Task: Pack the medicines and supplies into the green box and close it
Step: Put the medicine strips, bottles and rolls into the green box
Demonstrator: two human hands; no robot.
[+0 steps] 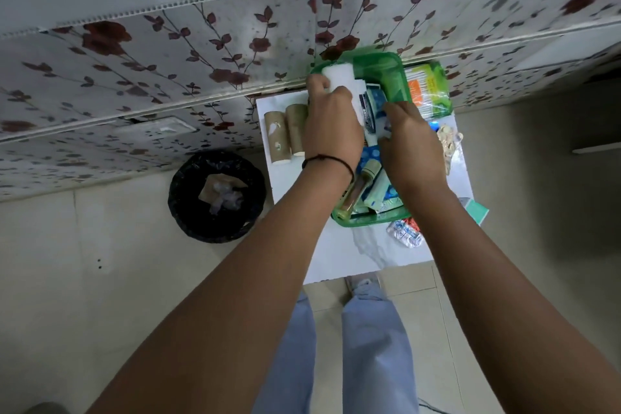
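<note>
Left grip: my left hand (332, 131) is clamped round a white soft cylindrical roll (337, 76), fingers wrapped over its near end, upper centre of the frame.
Right grip: my right hand (413, 144), just right of centre, has its fingers dipped among the blue-and-white packets (371, 111). I can't tell whether it is pinching one or only shoving them aside.
Task's thing: the translucent green plastic box (369, 220) sits open under both hands in mid-frame. It is crowded with cartons, a dotted blue packet and an amber bottle with a pale cap (356, 188).
Lid: the green lid (383, 74) stands up at the box's far side, behind the roll.
Outside the box: a silver blister strip (405, 232) and a small teal carton (479, 210) lie lower right. A clear-wrapped pack of cotton swabs (426, 91) lies upper right, and two brown rolls (285, 131) lie to the left, all on the white tabletop (342, 255).
Step, as I read it: packing is midway, with the roll going in at the far end.
Next move calls for: a gap cleared by the right hand, and the roll seated low enough for the lid to come down flat later.
Pose: both forearms reach straight up the frame from the bottom, wrists bent down over the box, backs of the hands toward me.
Beyond: a black waste bin (216, 195) sits on the floor, left of the table.
</note>
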